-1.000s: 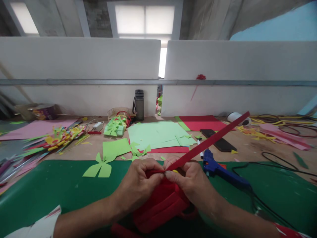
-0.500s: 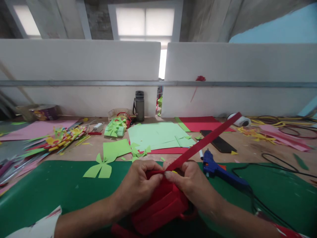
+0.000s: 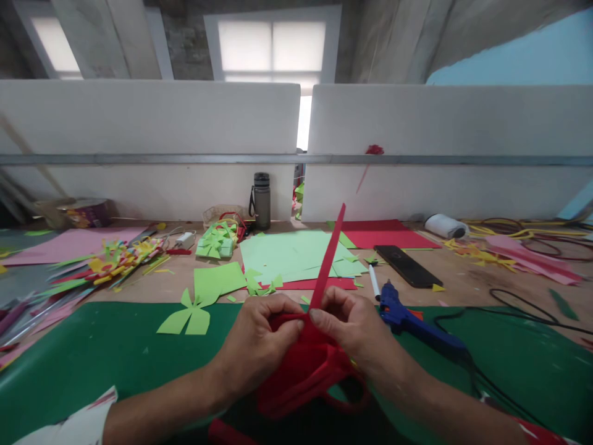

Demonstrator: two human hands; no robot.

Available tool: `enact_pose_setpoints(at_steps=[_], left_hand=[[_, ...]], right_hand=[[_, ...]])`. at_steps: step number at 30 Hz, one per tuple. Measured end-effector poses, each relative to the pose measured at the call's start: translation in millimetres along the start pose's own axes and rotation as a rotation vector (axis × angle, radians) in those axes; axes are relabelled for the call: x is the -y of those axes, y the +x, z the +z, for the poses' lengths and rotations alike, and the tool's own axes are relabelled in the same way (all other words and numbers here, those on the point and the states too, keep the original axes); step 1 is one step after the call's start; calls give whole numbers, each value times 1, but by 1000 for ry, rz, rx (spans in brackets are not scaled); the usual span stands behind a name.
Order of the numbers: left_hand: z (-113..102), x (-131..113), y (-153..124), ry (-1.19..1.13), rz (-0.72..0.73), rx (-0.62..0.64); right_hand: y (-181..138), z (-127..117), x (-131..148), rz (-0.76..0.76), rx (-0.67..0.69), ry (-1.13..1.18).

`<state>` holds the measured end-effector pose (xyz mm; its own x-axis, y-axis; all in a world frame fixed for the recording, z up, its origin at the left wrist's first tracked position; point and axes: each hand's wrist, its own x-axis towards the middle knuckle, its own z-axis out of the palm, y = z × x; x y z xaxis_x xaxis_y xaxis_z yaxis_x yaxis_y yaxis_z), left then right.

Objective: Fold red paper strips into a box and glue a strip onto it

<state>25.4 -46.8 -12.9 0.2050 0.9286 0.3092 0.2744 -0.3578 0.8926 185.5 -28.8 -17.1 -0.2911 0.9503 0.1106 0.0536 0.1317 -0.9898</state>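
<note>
A red paper piece (image 3: 296, 377), folded and box-like with a looped strip at its lower right, hangs between my hands above the green mat (image 3: 139, 358). My left hand (image 3: 264, 340) pinches its upper edge between thumb and fingers. Close beside it, my right hand (image 3: 352, 321) pinches the base of a narrow red paper strip (image 3: 330, 256), which sticks up nearly upright. The spot where strip and red piece meet is partly covered by my thumbs. To the right of my right hand lies a blue glue gun (image 3: 412, 318) with its black cord.
Light green sheets (image 3: 296, 253), a green leaf-shaped cutout (image 3: 185, 315) and a black phone (image 3: 407, 266) lie beyond my hands. A white marker (image 3: 374, 283) is beside the glue gun. A grey bottle (image 3: 262, 201) stands near the white partition (image 3: 148, 117). Yellow paper flowers (image 3: 120, 259) are piled left.
The red strip has swung from a slant toward the right to nearly upright. The red piece below has turned and now shows its loop more. My right hand has shifted slightly.
</note>
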Motion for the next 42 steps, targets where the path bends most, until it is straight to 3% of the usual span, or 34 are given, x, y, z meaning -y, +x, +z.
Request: enact_pose_setpoints(at_steps=[4, 7, 10, 29, 42], left_hand=[[0, -2, -2, -42, 12, -34], [0, -3, -3, -43, 19, -45], [0, -2, -3, -44, 29, -47], [3, 5, -4, 62, 212, -144], [4, 7, -5, 84, 152, -143]], right_hand=[[-1, -6, 5, -372, -215, -465], [-3, -9, 7, -766, -202, -688], [-4, -10, 6, -934, -210, -800], [-10, -4, 0, -836, -126, -901], [-7, -4, -4, -871, -50, -950]])
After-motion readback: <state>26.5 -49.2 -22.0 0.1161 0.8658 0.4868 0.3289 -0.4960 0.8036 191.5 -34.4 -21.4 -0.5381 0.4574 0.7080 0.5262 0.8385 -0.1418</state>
